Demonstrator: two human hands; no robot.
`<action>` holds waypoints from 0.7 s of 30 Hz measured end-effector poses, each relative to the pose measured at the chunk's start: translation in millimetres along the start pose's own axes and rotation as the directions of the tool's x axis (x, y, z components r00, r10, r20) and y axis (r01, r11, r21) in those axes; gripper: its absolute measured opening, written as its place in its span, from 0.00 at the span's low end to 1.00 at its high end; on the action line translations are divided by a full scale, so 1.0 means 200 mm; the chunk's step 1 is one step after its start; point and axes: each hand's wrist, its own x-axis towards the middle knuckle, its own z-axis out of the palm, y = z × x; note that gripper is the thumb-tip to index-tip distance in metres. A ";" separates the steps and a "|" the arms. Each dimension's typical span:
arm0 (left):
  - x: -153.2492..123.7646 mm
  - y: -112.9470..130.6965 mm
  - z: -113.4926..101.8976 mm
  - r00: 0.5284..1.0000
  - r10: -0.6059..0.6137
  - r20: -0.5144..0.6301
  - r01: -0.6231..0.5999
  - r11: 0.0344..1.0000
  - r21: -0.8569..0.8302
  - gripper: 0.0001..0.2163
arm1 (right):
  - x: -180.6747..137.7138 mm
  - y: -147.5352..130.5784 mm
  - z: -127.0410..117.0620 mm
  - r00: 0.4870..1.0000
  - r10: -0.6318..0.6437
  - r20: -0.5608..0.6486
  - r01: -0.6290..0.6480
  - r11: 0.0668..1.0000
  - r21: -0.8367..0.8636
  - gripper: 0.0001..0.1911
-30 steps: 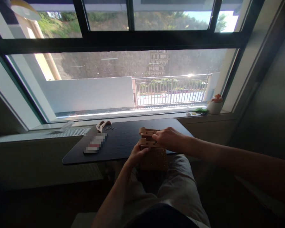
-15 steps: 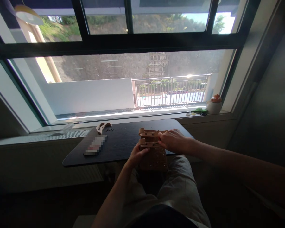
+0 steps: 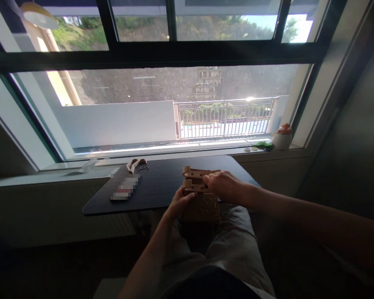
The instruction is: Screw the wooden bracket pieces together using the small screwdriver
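A brown, rough-textured block (image 3: 201,209) sits at the near edge of the table, partly over my lap. Across its top lie two light-tan strips, a far strip (image 3: 191,172) and a near strip (image 3: 190,186); each has a rounded, raised left end and dark holes. My left hand (image 3: 181,201) is wrapped round the block's left side, its thumb by the near strip. Over the right part of the strips, my right hand (image 3: 222,185) is closed, fingertips pinched beside a hole in the near strip. Whatever is between those fingers is hidden.
On the dark table (image 3: 162,182) lie pale curved pieces (image 3: 132,166), small metal bits (image 3: 143,168) like screws, and a blurred-out flat item (image 3: 124,189). A white pot (image 3: 282,139) stands on the windowsill at right. A radiator (image 3: 102,172) runs under the window.
My right hand's fingertips have shifted slightly left along the near strip and turned a little. My left hand keeps its hold on the block. The view has moved slightly.
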 end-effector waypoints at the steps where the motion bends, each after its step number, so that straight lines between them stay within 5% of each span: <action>1: 0.00 0.00 0.00 1.000 -0.004 -0.004 0.004 1.000 -0.002 0.18 | -0.01 0.00 0.01 1.000 0.028 -0.005 -0.028 0.999 0.016 0.09; 10: -0.01 0.02 0.00 0.998 0.035 0.053 -0.035 0.999 0.006 0.17 | -0.05 0.04 0.04 0.978 0.209 0.004 -0.209 0.974 0.091 0.13; 21: -0.02 0.04 0.00 0.999 0.000 0.044 0.000 1.000 0.010 0.18 | -0.01 0.01 -0.03 0.995 -0.049 -0.083 0.046 0.998 -0.032 0.09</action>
